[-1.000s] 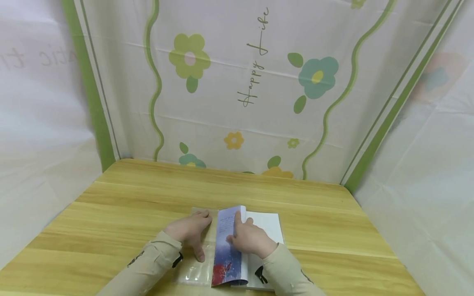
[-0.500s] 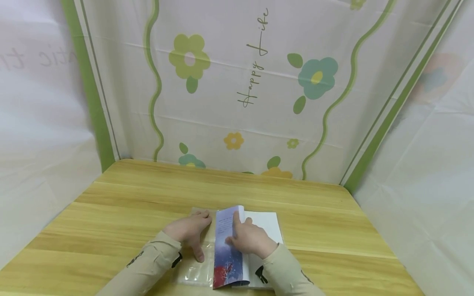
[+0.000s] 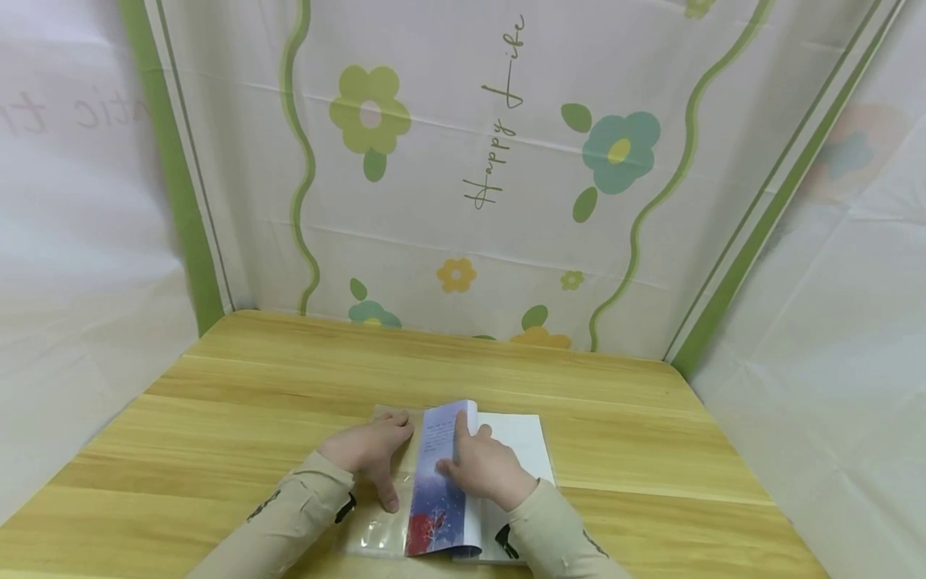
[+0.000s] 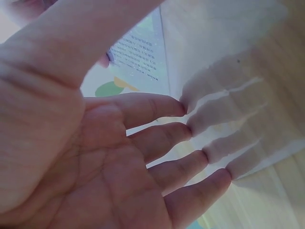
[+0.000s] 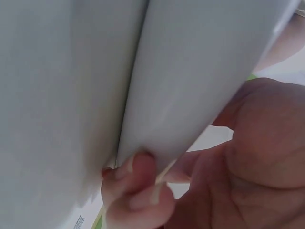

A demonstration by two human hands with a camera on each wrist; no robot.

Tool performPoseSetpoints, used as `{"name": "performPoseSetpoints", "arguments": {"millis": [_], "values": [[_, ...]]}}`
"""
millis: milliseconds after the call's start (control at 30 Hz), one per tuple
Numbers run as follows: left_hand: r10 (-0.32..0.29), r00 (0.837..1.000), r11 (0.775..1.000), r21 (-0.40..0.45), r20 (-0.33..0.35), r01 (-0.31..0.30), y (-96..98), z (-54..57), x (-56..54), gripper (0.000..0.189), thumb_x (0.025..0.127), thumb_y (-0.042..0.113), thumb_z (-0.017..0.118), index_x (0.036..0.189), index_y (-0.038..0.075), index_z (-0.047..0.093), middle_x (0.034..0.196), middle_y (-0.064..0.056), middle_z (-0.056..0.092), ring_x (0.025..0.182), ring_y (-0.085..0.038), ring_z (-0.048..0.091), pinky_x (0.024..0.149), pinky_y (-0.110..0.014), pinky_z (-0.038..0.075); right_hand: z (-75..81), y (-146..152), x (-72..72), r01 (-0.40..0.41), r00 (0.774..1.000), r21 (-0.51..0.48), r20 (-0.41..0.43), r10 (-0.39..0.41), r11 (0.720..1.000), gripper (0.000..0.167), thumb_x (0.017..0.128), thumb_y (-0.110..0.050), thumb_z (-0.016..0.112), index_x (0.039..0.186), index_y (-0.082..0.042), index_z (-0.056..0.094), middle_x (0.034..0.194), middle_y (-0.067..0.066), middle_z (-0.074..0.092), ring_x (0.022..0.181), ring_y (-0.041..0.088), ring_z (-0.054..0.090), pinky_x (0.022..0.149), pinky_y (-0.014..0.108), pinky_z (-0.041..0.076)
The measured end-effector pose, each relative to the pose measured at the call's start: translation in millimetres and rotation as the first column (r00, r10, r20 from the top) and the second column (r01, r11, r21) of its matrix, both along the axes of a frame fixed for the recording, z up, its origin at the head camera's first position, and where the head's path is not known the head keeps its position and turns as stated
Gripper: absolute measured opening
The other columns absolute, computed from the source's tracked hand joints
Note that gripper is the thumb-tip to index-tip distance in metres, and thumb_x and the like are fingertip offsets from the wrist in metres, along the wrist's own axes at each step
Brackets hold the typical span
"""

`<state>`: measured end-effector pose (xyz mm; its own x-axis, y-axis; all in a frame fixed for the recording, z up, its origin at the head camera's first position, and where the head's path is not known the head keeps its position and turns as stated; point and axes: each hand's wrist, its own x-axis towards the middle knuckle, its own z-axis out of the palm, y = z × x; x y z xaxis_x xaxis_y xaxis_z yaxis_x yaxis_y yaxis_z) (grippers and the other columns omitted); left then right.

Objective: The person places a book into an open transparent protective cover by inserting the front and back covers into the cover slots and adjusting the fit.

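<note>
A book lies at the table's near side, its white page (image 3: pixel 522 434) showing on the right. Over its left part bends a purple-blue cover flap (image 3: pixel 436 498) with small print and a red patch. My right hand (image 3: pixel 488 466) holds this flap, index finger stretched along its top. In the right wrist view, curled fingers (image 5: pixel 138 195) sit against the flap's white back (image 5: pixel 190 71). My left hand (image 3: pixel 372 454) rests on a clear plastic book cover (image 3: pixel 383 535) to the left. Its straight fingertips meet their reflections in the glossy sheet (image 4: pixel 228 33) in the left wrist view.
The wooden table (image 3: pixel 304 362) spreads around the book. Behind it hangs a white curtain (image 3: pixel 434 201) with flowers and lettering, and pale cloth (image 3: pixel 79 322) closes in the sides.
The flap's lower end has swung slightly to the left, after a small shift right. My right hand has moved a little left with it. The left hand stays put.
</note>
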<state>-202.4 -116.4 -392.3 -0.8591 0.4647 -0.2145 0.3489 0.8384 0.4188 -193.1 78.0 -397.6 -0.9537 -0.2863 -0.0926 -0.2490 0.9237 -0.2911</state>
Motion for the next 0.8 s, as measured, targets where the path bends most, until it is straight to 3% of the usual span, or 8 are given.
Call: {"name": "performPoseSetpoints", "arguments": {"millis": [567, 800], "values": [[-0.028, 1.0, 1.0, -0.008, -0.007, 0.028, -3.0, -1.2, -1.9, 0.116, 0.049, 0.028, 0.098, 0.144, -0.007, 0.041, 0.153, -0.026, 0.029, 0.142, -0.042, 0.024, 0.115, -0.053, 0.022, -2.4, -0.5, 1.0, -0.013, 0.999, 0.059, -0.049, 0.016, 0.998, 0.088, 0.085, -0.043, 0.075, 0.148, 0.005, 0.036, 0.104, 0.032, 0.055, 0.062, 0.028, 0.057, 0.052, 0.042, 0.052], [-0.039, 0.999, 0.999, -0.019, -0.005, 0.038, -1.6, 0.7, -2.6, 0.114, 0.05, 0.027, 0.098, 0.143, -0.008, 0.042, 0.152, -0.026, 0.031, 0.141, -0.043, 0.025, 0.115, -0.052, 0.022, -3.5, -0.5, 2.4, -0.018, 0.996, 0.062, -0.085, 0.024, 0.998, 0.087, 0.085, -0.038, 0.076, 0.148, 0.007, 0.034, 0.1, 0.032, 0.055, 0.06, 0.027, 0.056, 0.05, 0.042, 0.052]]}}
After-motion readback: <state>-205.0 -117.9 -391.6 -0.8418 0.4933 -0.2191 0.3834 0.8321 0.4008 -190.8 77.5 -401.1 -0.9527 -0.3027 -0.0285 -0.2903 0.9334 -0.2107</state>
